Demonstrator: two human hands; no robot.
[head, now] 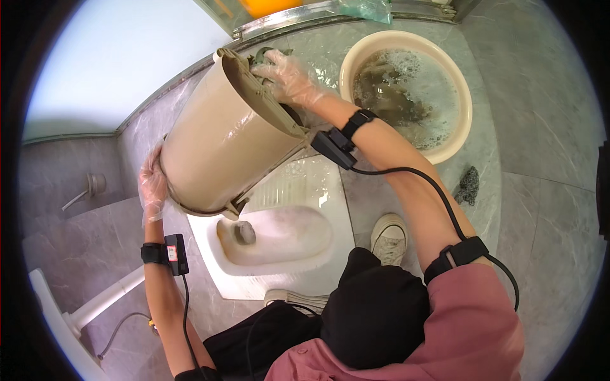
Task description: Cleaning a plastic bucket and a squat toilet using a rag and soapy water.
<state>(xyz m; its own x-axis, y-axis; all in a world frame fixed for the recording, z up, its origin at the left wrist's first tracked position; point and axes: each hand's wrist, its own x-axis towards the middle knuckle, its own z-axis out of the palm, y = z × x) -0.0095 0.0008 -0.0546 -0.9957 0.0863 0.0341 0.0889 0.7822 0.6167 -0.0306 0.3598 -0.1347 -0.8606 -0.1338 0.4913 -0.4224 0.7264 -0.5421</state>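
Observation:
A beige plastic trash bin [224, 138] lies tilted above the squat toilet [286, 238], its lidded end towards the top. My left hand [153, 183], in a clear disposable glove, supports the bin at its lower left end. At the upper end my right hand [290, 78], gloved the same way, presses a dark green cloth [267, 55] against the lid area. Part of the cloth is hidden behind the fingers.
To the right stands a beige basin [464, 112] of sudsy water with dark cloth in it. A dark scouring pad [467, 185] lies on the tiled floor. At the lower left are a white pipe [107, 301] and a flexible hose [116, 328]. A metal door track [286, 20] runs along the top.

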